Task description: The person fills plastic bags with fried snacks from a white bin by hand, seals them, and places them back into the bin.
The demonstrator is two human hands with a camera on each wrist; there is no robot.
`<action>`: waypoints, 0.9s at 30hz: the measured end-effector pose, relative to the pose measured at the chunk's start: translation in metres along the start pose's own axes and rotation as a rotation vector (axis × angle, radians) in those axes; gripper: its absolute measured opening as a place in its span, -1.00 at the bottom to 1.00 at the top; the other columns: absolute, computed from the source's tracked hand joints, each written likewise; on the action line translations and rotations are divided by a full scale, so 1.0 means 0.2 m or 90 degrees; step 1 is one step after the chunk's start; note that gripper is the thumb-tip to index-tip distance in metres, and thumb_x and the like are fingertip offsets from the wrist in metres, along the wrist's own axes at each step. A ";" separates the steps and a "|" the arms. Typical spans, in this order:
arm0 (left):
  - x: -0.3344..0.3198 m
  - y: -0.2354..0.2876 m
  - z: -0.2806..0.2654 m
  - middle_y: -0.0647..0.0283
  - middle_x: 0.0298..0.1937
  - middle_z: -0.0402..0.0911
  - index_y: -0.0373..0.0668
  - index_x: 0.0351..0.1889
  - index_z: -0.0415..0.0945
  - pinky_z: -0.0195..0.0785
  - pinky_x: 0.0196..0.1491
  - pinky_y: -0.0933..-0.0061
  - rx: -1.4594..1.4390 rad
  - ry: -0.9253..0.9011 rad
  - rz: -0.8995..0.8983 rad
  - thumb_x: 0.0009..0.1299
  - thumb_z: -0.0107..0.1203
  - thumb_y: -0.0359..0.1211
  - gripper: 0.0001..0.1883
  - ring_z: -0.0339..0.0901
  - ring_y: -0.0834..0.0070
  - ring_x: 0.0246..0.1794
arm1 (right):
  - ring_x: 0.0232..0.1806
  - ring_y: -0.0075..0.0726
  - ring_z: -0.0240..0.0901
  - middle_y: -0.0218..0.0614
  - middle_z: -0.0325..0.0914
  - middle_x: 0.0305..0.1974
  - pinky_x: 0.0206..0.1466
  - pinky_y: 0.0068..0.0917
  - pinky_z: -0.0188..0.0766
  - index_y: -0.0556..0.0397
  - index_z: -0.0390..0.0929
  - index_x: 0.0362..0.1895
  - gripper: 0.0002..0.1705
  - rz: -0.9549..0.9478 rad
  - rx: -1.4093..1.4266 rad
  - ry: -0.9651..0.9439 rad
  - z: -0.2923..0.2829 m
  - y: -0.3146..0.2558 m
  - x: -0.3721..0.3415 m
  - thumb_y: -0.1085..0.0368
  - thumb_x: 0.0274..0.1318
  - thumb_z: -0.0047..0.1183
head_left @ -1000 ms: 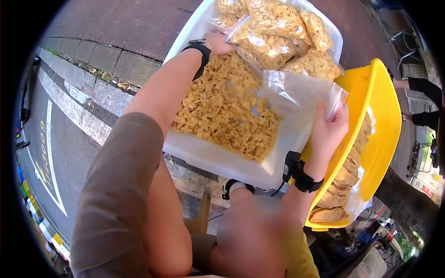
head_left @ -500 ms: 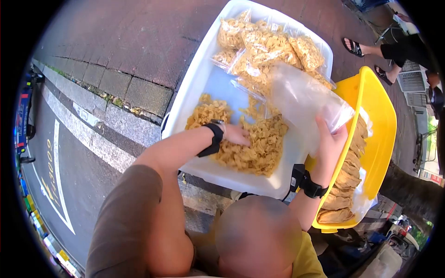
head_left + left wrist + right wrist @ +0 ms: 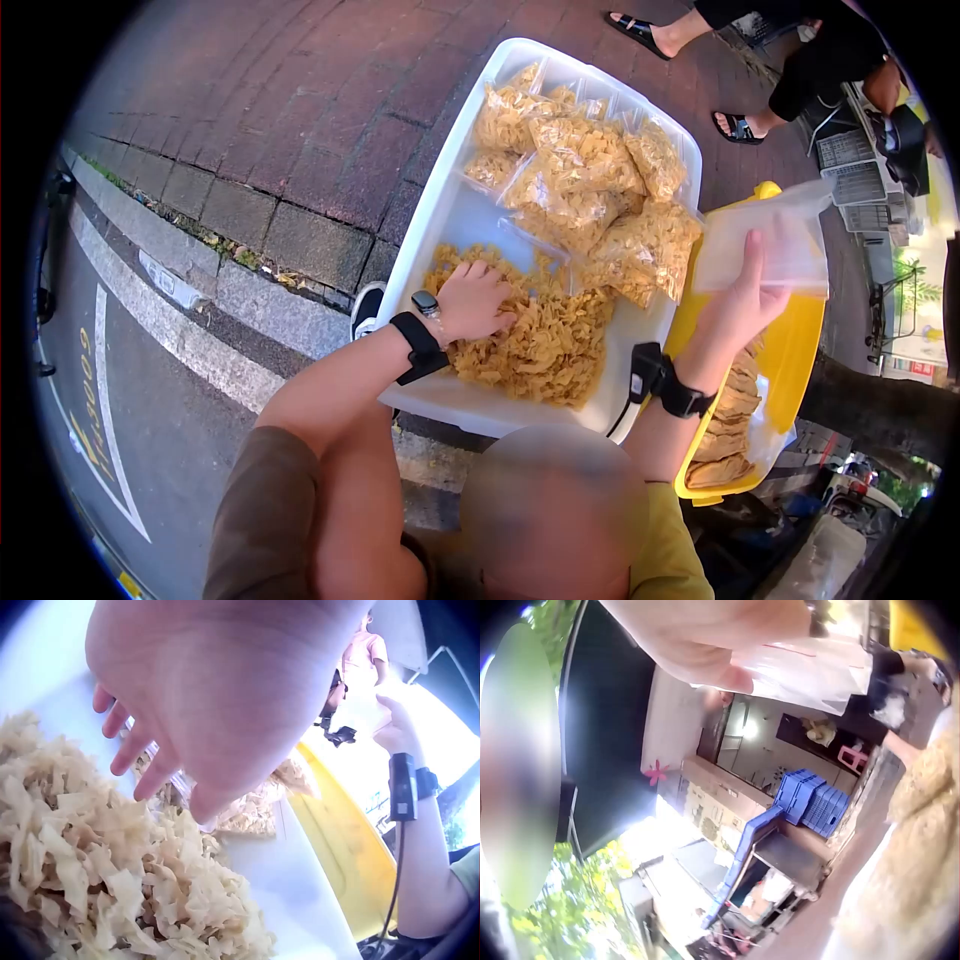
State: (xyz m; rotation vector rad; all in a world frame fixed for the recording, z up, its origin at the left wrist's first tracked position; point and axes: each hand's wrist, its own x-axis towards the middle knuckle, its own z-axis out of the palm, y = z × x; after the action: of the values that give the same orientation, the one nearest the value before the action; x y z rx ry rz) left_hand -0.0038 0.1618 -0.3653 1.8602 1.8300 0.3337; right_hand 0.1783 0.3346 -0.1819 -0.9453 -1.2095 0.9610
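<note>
My left hand (image 3: 475,302) rests on a heap of crinkled pale-yellow dried flakes (image 3: 550,350), its fingers loosely extended. In the left wrist view those fingers (image 3: 156,774) hang straight over the flakes. The heap lies in the near half of a white plastic tub (image 3: 425,225). Raised over the yellow tub to the right, my right hand (image 3: 745,305) pinches a clear zip bag (image 3: 722,250), which looks flat and unfilled. Part of that bag also shows beneath the hand in the right wrist view.
Several filled clear bags (image 3: 580,170) crowd the white tub's far half. Beside it a yellow tub (image 3: 800,360) holds folded brown sheets (image 3: 735,415). Another person's sandalled foot (image 3: 740,127) stands on the brick paving behind, and a kerb (image 3: 230,305) runs along the left.
My left hand went from the filled bags down to the loose flakes, which are now heaped nearer me. The right hand lifted the zip bag from the white tub to over the yellow one.
</note>
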 end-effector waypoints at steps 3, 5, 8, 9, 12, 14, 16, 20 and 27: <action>-0.03 -0.10 0.04 0.17 0.06 0.50 -0.17 -0.03 0.56 0.06 0.28 0.13 0.080 -0.021 -0.028 0.32 0.06 0.03 -0.52 0.26 0.16 0.22 | 0.07 -0.18 0.49 -0.12 0.49 0.07 0.13 -0.28 0.42 0.11 0.63 -0.14 -0.72 -0.567 -0.354 -0.033 0.28 0.08 0.11 0.57 0.01 0.11; -0.04 -0.16 0.11 0.18 0.05 0.51 -0.18 -0.08 0.58 0.04 0.28 0.14 0.055 0.030 -0.021 0.31 0.07 0.03 -0.52 0.25 0.17 0.22 | 0.11 -0.03 0.45 -0.06 0.43 0.12 0.17 -0.24 0.39 0.02 0.63 -0.09 -0.58 -0.543 -0.418 -0.237 0.39 0.20 0.15 0.60 -0.11 0.09; -0.02 -0.17 0.12 0.20 0.04 0.52 -0.19 -0.11 0.60 0.05 0.27 0.18 0.105 0.001 -0.073 0.30 0.07 0.04 -0.51 0.26 0.19 0.20 | 0.12 0.08 0.43 -0.07 0.43 0.13 0.19 -0.20 0.37 0.03 0.62 -0.08 -0.58 -0.404 -0.517 -0.419 0.44 0.58 0.18 0.51 -0.15 0.15; -0.01 -0.16 0.11 0.20 0.05 0.52 -0.19 -0.13 0.61 0.06 0.26 0.19 0.100 -0.010 -0.070 0.31 0.07 0.04 -0.52 0.27 0.20 0.19 | 0.14 0.10 0.41 -0.07 0.43 0.13 0.21 -0.17 0.34 0.03 0.60 -0.06 -0.57 -0.393 -0.536 -0.471 0.46 0.60 0.15 0.46 -0.15 0.18; 0.01 -0.17 0.13 0.20 0.05 0.51 -0.19 -0.14 0.61 0.08 0.24 0.22 0.110 -0.019 -0.070 0.32 0.06 0.04 -0.53 0.28 0.22 0.17 | 0.16 0.09 0.37 -0.06 0.44 0.12 0.26 -0.15 0.28 0.01 0.57 0.00 -0.53 -0.346 -0.471 -0.487 0.43 0.58 0.09 0.36 -0.13 0.22; 0.00 -0.17 0.17 0.20 0.06 0.51 -0.19 -0.13 0.61 0.09 0.23 0.23 0.121 -0.025 -0.073 0.34 0.05 0.03 -0.53 0.29 0.23 0.16 | 0.14 0.04 0.37 -0.10 0.45 0.09 0.23 -0.15 0.28 0.00 0.56 0.02 -0.52 -0.345 -0.436 -0.480 0.42 0.55 0.07 0.36 -0.11 0.22; 0.00 -0.17 0.17 0.20 0.06 0.51 -0.19 -0.12 0.60 0.09 0.23 0.24 0.122 -0.011 -0.073 0.36 0.03 0.01 -0.55 0.29 0.22 0.16 | 0.12 0.00 0.37 -0.13 0.46 0.06 0.19 -0.16 0.28 -0.02 0.55 0.04 -0.51 -0.346 -0.399 -0.469 0.38 0.53 0.05 0.35 -0.09 0.22; 0.00 -0.17 0.16 0.18 0.07 0.50 -0.19 -0.10 0.59 0.10 0.24 0.23 0.120 -0.007 -0.060 0.38 0.01 -0.01 -0.56 0.28 0.20 0.17 | -0.01 -0.12 0.39 -0.28 0.48 -0.11 -0.02 -0.21 0.31 -0.04 0.59 -0.02 -0.59 -0.418 -0.605 -0.402 0.33 0.52 0.05 0.33 -0.06 0.23; 0.00 -0.15 0.13 0.14 0.08 0.47 -0.20 -0.10 0.59 0.12 0.24 0.20 0.107 -0.032 -0.070 0.40 0.00 -0.04 -0.58 0.28 0.17 0.17 | -0.23 -0.13 0.50 -0.32 0.50 -0.32 -0.21 -0.26 0.44 0.00 0.67 -0.35 -0.91 -0.334 -0.515 -0.409 0.29 0.49 -0.01 0.35 -0.02 0.20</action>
State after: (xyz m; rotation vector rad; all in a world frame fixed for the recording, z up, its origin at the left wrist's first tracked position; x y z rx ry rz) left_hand -0.0162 0.1562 -0.4022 1.8494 1.9687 0.0950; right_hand 0.1121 0.3676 -0.2695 -0.8535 -2.3546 0.3185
